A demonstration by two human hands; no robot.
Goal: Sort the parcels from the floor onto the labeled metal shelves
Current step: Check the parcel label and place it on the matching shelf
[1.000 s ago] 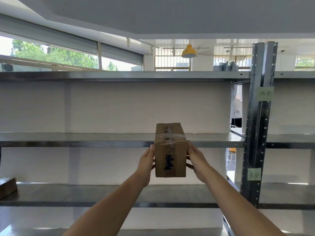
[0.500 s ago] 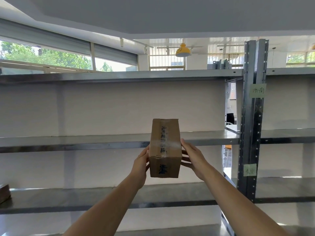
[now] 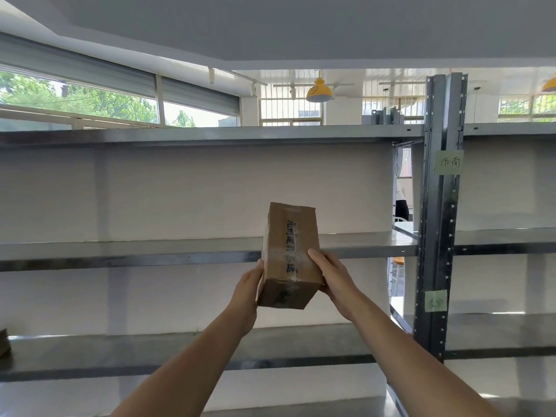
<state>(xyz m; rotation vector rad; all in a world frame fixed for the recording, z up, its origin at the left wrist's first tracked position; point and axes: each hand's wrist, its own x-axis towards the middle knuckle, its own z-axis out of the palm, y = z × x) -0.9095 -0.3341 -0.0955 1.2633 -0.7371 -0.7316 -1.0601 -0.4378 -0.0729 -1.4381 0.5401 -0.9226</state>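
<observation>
A person's two bare hands hold a brown cardboard parcel (image 3: 290,255) up in front of a run of grey metal shelves (image 3: 186,249), the box tilted with its far end leaning away and its taped top face — marked with dark handwritten characters too blurred to read — turned toward the camera. The left hand (image 3: 248,291) presses against the parcel's left side, its grip closed on the box with the thumb along the edge; the right hand (image 3: 332,276) clasps the right side, fingers (image 3: 314,255) lying over the taped face. The parcel hangs in the air at the level of the middle shelf's front lip, resting on no shelf. To the right stands a dark steel upright (image 3: 437,236) carrying two pale green paper labels — an upper label (image 3: 449,161) and a lower label (image 3: 435,300) — each with handwritten characters. At the far left edge, the corner of another brown box (image 3: 4,341) sits on a lower shelf. Above the top shelf, windows (image 3: 78,99) show green trees, and a yellow pendant lamp (image 3: 319,91) hangs from the ceiling beyond.
</observation>
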